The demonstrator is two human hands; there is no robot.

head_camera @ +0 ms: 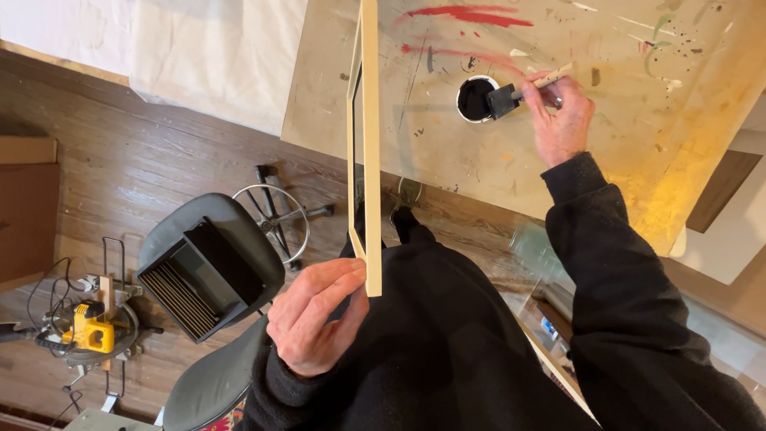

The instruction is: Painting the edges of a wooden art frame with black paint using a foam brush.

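Wooden frame [369, 152] stands edge-on, long axis pointing away.

I hold a pale, unpainted wooden frame [369, 144] upright on edge, and a black foam brush with a light wooden handle [511, 96] touches the rim of a small round cup of black paint [474, 99].

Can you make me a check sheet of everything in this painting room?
Surface: paint-splattered beige worktable, red streaks.
Job's things: pale wooden picture frame, held upright; black foam brush with wooden handle at the small round cup of black paint.
Clutter: open black tray on a grey stool.
Hands: left hand pinches the frame's corner; right hand grips the brush.
Cables: black cord by the yellow mitre saw.
Surroundings: dark wooden floor, white drop cloth.
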